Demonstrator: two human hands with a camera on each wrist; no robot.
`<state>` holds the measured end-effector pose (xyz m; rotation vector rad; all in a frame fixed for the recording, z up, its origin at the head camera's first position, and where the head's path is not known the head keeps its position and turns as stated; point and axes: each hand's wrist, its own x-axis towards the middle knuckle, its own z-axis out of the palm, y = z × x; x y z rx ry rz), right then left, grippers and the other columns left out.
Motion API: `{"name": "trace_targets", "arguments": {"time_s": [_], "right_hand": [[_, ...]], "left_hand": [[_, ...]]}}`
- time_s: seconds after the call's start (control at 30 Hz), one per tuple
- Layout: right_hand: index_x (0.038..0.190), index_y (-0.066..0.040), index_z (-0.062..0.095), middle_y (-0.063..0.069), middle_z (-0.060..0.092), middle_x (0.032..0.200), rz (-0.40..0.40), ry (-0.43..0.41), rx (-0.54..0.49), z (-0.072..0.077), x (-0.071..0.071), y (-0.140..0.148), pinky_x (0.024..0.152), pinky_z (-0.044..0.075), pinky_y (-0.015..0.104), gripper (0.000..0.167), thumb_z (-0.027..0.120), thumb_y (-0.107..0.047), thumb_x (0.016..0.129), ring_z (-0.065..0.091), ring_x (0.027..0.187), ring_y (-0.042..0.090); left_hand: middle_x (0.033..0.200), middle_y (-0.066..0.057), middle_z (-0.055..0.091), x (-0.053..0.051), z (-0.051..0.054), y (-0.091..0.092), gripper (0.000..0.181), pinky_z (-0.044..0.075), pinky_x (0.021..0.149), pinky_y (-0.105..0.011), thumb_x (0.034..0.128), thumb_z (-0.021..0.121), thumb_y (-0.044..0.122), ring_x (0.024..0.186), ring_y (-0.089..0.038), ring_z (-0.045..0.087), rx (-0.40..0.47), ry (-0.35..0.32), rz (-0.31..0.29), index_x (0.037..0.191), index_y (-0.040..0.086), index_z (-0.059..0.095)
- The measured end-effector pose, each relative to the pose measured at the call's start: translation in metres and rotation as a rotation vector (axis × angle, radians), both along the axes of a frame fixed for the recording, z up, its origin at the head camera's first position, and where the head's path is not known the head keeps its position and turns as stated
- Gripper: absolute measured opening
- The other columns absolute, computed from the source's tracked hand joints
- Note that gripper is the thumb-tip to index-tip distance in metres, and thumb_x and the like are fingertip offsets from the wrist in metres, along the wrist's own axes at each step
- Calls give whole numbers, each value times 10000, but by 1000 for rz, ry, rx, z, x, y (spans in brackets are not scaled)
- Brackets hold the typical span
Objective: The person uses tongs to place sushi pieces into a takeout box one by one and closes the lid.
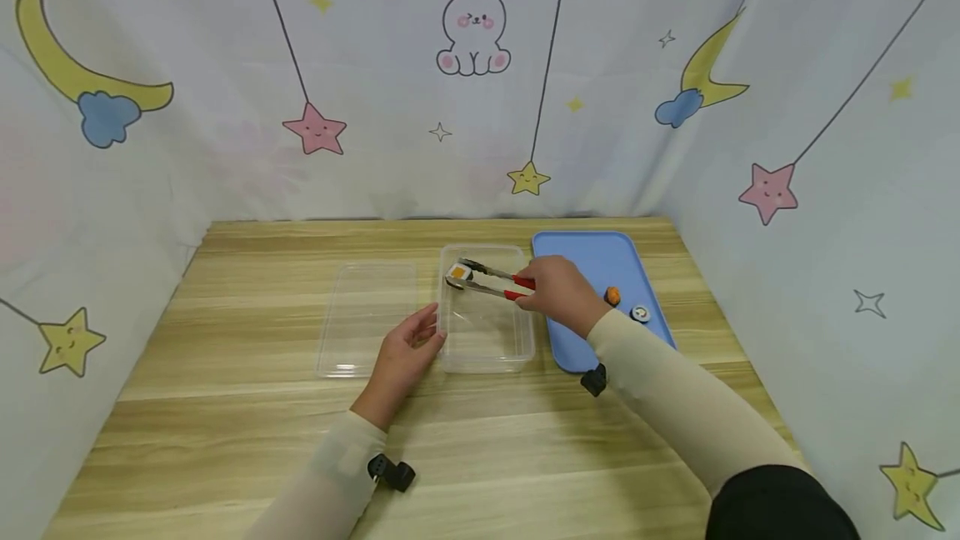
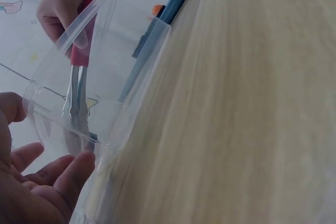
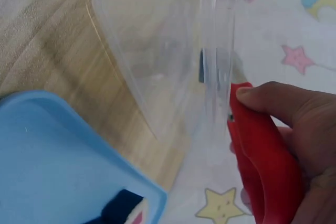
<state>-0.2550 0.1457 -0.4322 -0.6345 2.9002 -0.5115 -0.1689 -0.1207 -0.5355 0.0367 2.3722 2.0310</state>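
Observation:
My right hand grips red-handled metal tongs over the clear plastic box. Between the tongs' tips is a sushi piece, white with an orange centre and a dark wrap, at the box's far left corner. In the left wrist view the metal arms of the tongs reach down into the box; whether the piece touches its floor I cannot tell. My left hand touches the box's left side with relaxed fingers, the thumb and fingertips against the wall.
A blue tray lies right of the box, bearing an orange-topped sushi piece and a round white-and-dark roll. The arm partly hides the tray. Left of the box lies a clear lid on the wooden table.

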Motion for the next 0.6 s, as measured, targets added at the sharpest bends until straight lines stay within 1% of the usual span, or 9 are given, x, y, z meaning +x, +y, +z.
{"name": "trace_targets", "arguments": {"time_s": [0.17, 0.33, 0.47, 0.6], "right_hand": [[1037, -85, 805, 42, 765, 984, 25, -17, 39, 4, -5, -8, 753, 567, 351, 202, 843, -192, 870, 668, 864, 183], [1037, -90, 807, 67, 762, 1030, 31, -27, 50, 2, -9, -9, 755, 566, 344, 189, 832, -194, 881, 667, 899, 189], [1051, -83, 808, 76, 760, 1060, 23, -41, 29, 2, -11, -10, 753, 567, 343, 205, 828, -195, 881, 667, 914, 189], [1061, -79, 805, 64, 760, 1023, 15, -39, 0, 2, -8, -5, 745, 562, 351, 232, 839, -212, 875, 653, 879, 181]], "left_hand": [[1408, -197, 628, -2, -1, 0, 554, 513, 1033, -446, 971, 732, 131, 1233, -337, 642, -14, 9, 0, 1496, 85, 560], [1411, -186, 627, -2, 0, 0, 558, 505, 1033, -454, 975, 728, 139, 1239, -322, 642, -29, 5, -7, 1502, 88, 553], [1413, -174, 629, -2, 2, -1, 562, 505, 1033, -452, 975, 727, 152, 1243, -315, 641, -39, 2, 0, 1505, 94, 551], [1413, -161, 633, -1, 0, -1, 562, 511, 1021, -448, 975, 726, 156, 1241, -305, 643, -35, 0, 0, 1505, 94, 551]]}}
